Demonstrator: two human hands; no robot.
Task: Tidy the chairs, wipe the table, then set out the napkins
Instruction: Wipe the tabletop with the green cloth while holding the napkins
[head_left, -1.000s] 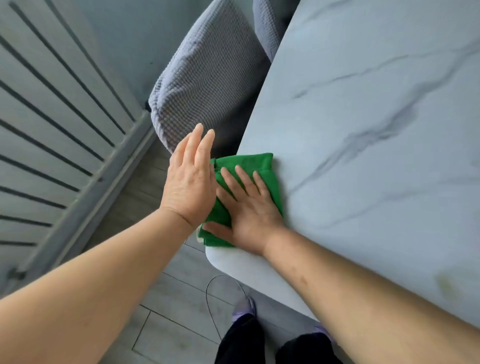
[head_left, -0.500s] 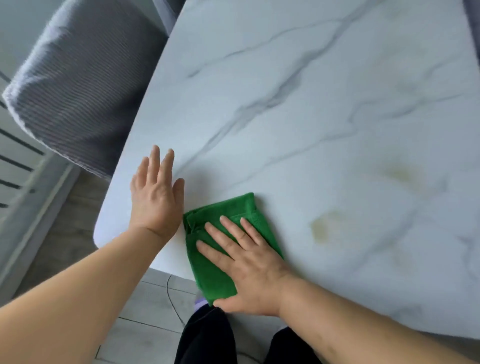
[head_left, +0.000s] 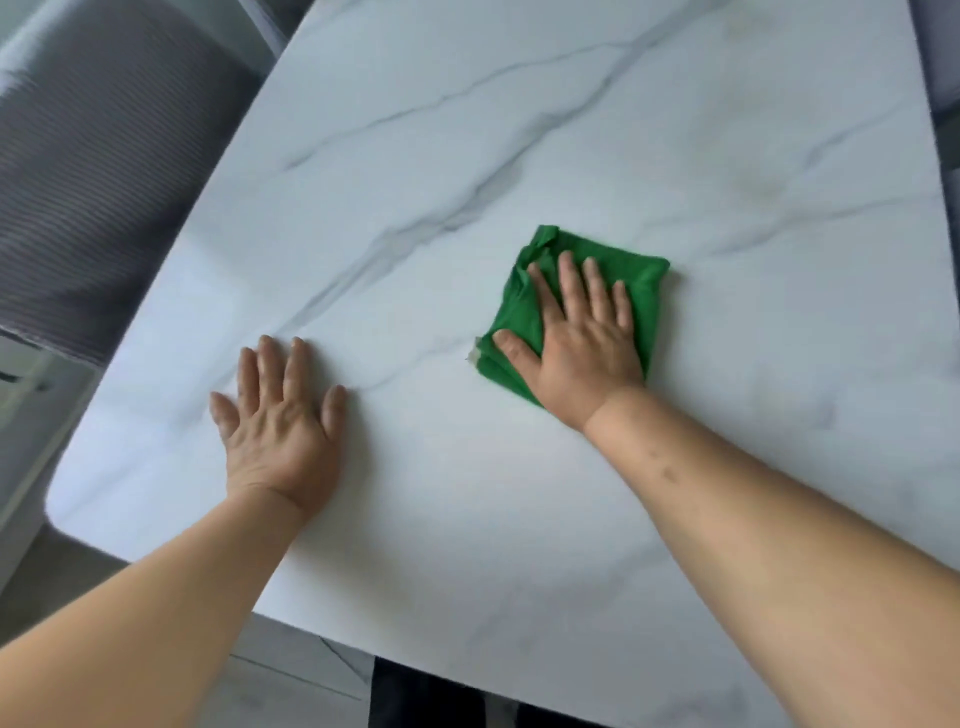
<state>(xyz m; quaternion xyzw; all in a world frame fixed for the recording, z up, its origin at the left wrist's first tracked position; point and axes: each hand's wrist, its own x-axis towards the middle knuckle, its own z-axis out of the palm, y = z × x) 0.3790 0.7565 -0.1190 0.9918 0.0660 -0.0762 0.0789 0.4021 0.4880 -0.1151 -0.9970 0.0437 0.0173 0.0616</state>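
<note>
A white marble-patterned table (head_left: 467, 156) with grey veins fills most of the view. A folded green cloth (head_left: 647, 291) lies on it right of centre. My right hand (head_left: 582, 332) presses flat on the cloth, fingers straight and spread. My left hand (head_left: 280, 415) rests flat on the bare tabletop near the front left corner, fingers straight, holding nothing. No napkins are in view.
A grey ribbed fabric chair (head_left: 93, 182) stands against the table's left side. Part of another grey chair (head_left: 945, 78) shows at the right edge. Faint yellowish marks (head_left: 753, 182) sit on the far right of the tabletop. Grey floor tiles (head_left: 291, 691) lie below the front edge.
My right hand has slid the green cloth from the table's front left corner toward the middle right. My left hand has moved from the table's edge onto the tabletop.
</note>
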